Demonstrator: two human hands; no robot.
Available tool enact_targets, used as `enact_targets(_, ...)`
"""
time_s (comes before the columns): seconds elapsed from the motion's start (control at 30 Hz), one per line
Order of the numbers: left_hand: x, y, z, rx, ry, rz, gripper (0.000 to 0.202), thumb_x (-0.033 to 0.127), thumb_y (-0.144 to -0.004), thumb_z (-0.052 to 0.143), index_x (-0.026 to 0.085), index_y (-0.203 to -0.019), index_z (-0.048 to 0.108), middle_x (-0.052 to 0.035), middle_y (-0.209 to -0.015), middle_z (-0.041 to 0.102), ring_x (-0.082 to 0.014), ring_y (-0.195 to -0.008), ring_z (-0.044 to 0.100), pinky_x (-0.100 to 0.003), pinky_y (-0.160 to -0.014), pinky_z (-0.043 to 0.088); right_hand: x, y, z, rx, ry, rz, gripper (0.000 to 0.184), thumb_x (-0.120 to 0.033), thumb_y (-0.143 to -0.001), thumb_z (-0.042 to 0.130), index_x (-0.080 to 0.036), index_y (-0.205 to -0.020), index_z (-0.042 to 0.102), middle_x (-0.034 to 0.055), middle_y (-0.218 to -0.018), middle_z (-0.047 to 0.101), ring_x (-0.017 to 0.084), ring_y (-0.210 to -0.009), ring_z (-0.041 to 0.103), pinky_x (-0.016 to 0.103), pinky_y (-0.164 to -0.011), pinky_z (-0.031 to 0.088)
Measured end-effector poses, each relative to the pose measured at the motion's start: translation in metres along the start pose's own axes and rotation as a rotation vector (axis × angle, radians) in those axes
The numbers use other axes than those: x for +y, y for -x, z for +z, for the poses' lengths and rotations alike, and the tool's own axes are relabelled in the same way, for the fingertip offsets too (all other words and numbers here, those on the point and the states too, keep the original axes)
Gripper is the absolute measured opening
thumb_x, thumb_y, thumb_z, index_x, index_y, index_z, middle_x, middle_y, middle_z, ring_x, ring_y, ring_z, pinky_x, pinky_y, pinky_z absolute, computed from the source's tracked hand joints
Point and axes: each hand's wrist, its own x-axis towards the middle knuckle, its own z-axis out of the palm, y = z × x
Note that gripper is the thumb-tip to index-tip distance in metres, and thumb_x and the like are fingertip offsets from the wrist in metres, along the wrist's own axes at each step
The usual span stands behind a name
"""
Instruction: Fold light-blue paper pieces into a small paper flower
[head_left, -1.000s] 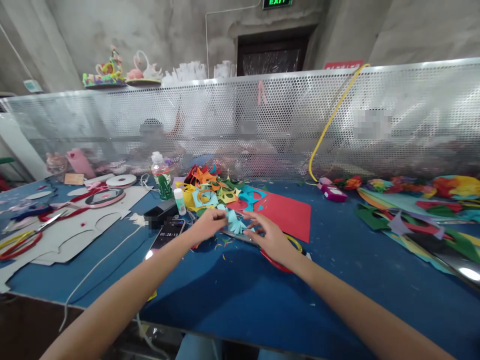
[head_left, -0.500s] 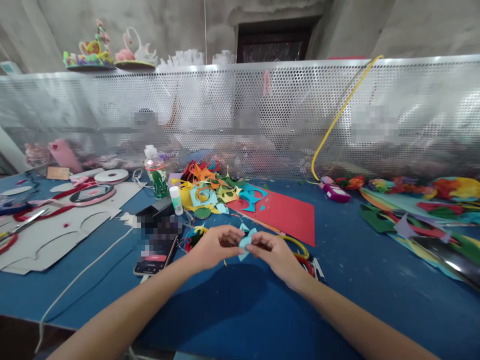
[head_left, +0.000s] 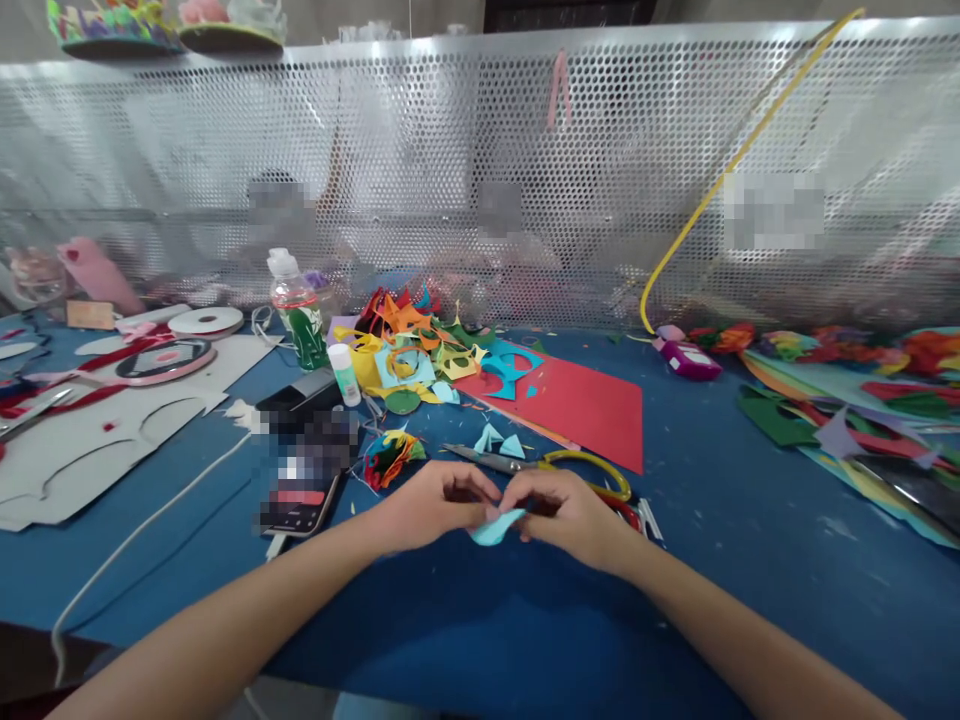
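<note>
Though small, curved pale-blue paper [head_left: 493,530]

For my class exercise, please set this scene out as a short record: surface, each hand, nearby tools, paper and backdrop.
Surface: blue tabletop
Left hand: fingers pinching a light blue paper piece
Right hand: fingers at the same piece's other end
Tool: scissors lying just beyond the hands, one handle loop yellow
Loose paper: light blue pieces beside the scissor blades; colourful scraps in a pile; red sheet right of it
Upright: white-capped tube, bottle
Backdrop: perforated metal panel
</note>
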Motion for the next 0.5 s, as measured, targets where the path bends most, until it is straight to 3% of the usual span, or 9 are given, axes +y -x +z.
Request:
enact_targets(0.07,-0.003,-0.001,0.001,-0.007,0.091,-0.067,0.023,0.025,-0.066,0.07,0.013,-0.084,0.061,0.0011,-0.067,0.059,-0.0083,-0.06,0.053,-0.022,-0.059,0.043,0.0,0.0,-0.002,-0.029,0.019,0.014,0.01,-0.017,-0.069,0.06,-0.019,-0.077,0.065,0.0008,-0.077,0.064,0.012,-0.063,0.06,0.024,-0.059,0.051)
enact_targets(0.17,-0.008,-0.001,0.001,0.099,0.063,-0.108,0.023,0.024,-0.065,0.069,0.013,-0.083,0.059,0.0019,-0.068,0.057,-0.0084,-0.06,0.054,-0.022,-0.058,0.045,0.002,0.0,-0.003,-0.044,0.028,0.062,0.02,-0.025,-0.082,0.046,-0.019,-0.092,0.062,0.0023,-0.079,0.065,0.013,-0.068,0.063,0.026,-0.062,0.053)
enact_targets(0.3,-0.013,0.001,0.004,0.094,-0.126,-0.13,0.016,0.026,-0.07,0.062,0.013,-0.081,0.06,0.002,-0.065,0.056,-0.0103,-0.059,0.055,-0.023,-0.056,0.046,0.005,0.001,0.001,-0.07,0.129,0.095,0.022,-0.032,-0.084,0.047,-0.017,-0.091,0.061,0.0013,-0.066,0.063,0.014,-0.061,0.062,0.025,-0.057,0.051)
enact_targets(0.4,-0.014,0.006,0.009,0.057,-0.295,-0.115,0.01,0.023,-0.07,0.061,0.014,-0.073,0.063,0.0017,-0.058,0.057,-0.0107,-0.056,0.053,-0.021,-0.053,0.041,0.004,0.005,0.007,-0.082,0.279,0.067,0.014,-0.025,-0.08,0.053,-0.018,-0.08,0.065,-0.0002,-0.06,0.06,0.013,-0.055,0.057,0.023,-0.051,0.044)
enact_targets(0.5,-0.014,0.011,0.015,0.057,-0.608,-0.051,0.009,0.022,-0.072,0.057,0.017,-0.073,0.065,0.001,-0.063,0.06,-0.0113,-0.058,0.053,-0.021,-0.054,0.037,0.001,0.008,0.013,-0.076,0.423,0.003,0.012,-0.015,-0.077,0.054,-0.019,-0.075,0.066,0.0009,-0.069,0.059,0.013,-0.059,0.054,0.023,-0.054,0.041)
